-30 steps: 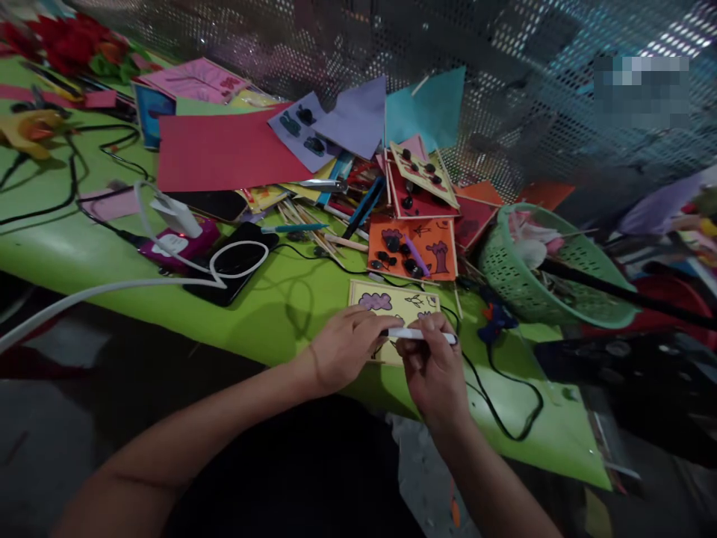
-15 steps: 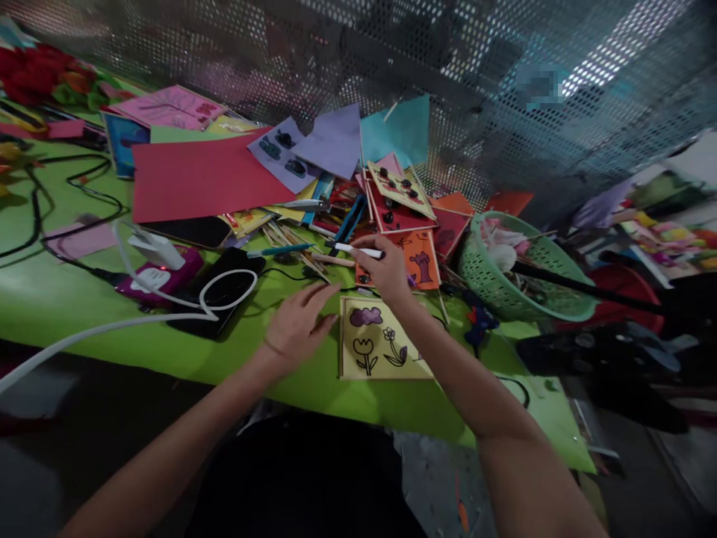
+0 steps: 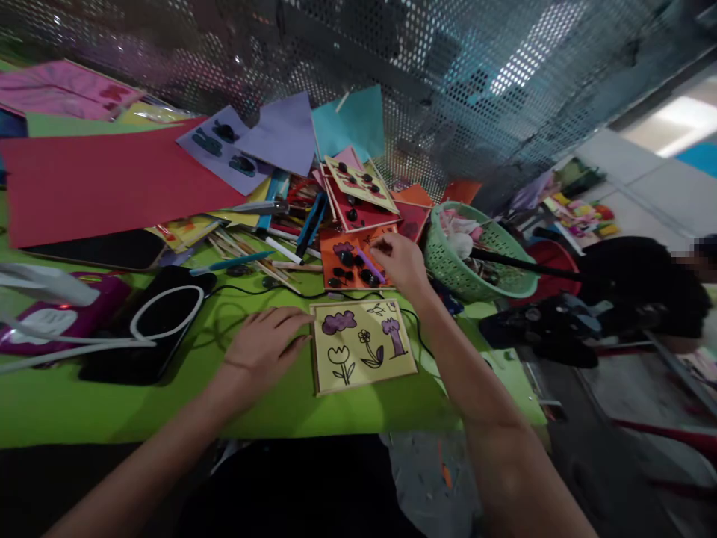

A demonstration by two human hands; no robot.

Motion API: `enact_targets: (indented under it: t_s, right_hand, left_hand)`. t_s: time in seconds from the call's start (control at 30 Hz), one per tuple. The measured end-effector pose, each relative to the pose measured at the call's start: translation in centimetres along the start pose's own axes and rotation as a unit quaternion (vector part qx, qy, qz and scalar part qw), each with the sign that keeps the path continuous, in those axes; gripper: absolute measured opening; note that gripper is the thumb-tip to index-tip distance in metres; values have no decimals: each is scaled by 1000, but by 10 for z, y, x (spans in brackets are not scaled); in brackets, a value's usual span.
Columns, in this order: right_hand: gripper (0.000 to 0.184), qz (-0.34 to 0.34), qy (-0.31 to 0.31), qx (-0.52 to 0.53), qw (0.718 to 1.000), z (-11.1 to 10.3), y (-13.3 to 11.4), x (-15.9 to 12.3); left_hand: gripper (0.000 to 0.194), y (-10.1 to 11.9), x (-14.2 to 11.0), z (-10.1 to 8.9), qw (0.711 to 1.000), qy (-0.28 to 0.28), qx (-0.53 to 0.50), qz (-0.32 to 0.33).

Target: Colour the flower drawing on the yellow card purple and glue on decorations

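My left hand (image 3: 266, 340) lies open on the green table, its fingertips at the left edge of a yellow card (image 3: 361, 371) with a thin stick border. Black-outlined flowers, a purple cloud and a purple tree are drawn on that card. Beyond it my right hand (image 3: 402, 261) hovers at an orange card (image 3: 330, 246) with dark shapes on it. The fingers are bent and slightly apart beside a slim purple pen (image 3: 370, 264); whether they touch it I cannot tell. A white marker (image 3: 284, 250) rests on the pile to the left of the orange card.
A green basket (image 3: 482, 280) stands at the right, with a black rod across it. Coloured sheets, such as a red one (image 3: 112, 179), and wooden sticks (image 3: 238, 250) crowd the back. A black phone (image 3: 151, 321) and white cable (image 3: 134, 321) lie left. A person (image 3: 644, 299) is far right.
My right hand has let go of the white marker, which now lies on the pile, and has moved over the orange card by the purple pen. The view has shifted right.
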State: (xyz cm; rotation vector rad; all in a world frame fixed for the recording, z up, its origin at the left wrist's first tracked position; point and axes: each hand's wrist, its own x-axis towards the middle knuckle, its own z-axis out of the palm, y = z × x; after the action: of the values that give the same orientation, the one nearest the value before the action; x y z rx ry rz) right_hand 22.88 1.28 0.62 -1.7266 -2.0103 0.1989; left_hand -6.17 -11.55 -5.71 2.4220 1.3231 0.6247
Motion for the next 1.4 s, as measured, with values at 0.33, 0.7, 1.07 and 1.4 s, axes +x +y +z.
enact_targets:
  t_s: [0.33,0.7,1.07,1.4]
  right_hand:
    - [11,58,-40,-118,990,16,19,-18]
    - [12,30,-60,-119,991,16,16,-18]
    - [23,47,-70,-141,986,16,14,-15]
    - [19,53,-54,-132,988,15,11,-14]
  left_hand:
    - [34,17,73,-11,991,-100,91,5]
    - [11,13,104,-3,988,-128,84,3]
    - [36,-8,100,-14,991,-115,-38,-52]
    - [39,-18,100,-7,991,-107,-67,-38]
